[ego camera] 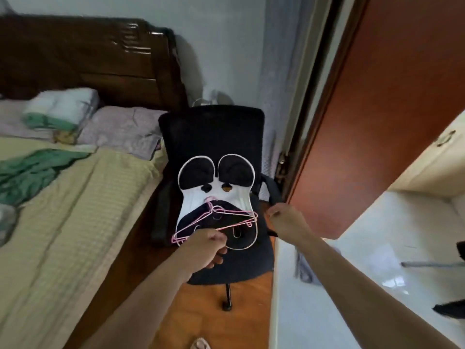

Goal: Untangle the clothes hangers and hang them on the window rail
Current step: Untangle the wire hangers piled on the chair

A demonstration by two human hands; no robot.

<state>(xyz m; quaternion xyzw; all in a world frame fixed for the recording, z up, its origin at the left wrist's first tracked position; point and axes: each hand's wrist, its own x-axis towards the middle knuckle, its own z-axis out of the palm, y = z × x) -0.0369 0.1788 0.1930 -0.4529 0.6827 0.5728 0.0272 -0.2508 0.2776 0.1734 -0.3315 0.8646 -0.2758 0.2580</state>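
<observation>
A bundle of thin pink wire clothes hangers (221, 217) lies tangled over a black and white panda-pattern cushion (216, 195) on a black office chair (214, 137). My left hand (208, 245) grips the lower bars of the hangers, fingers curled round them. My right hand (284, 220) hovers to the right of the hangers, near the chair's armrest, its fingers loosely curled and holding nothing that I can see. No window rail shows in this view.
A bed (63, 197) with a yellow-green cover and pillows fills the left. A brown door (377, 109) stands open on the right beside a white cabinet top (352, 285). Wooden floor (226, 323) lies below the chair.
</observation>
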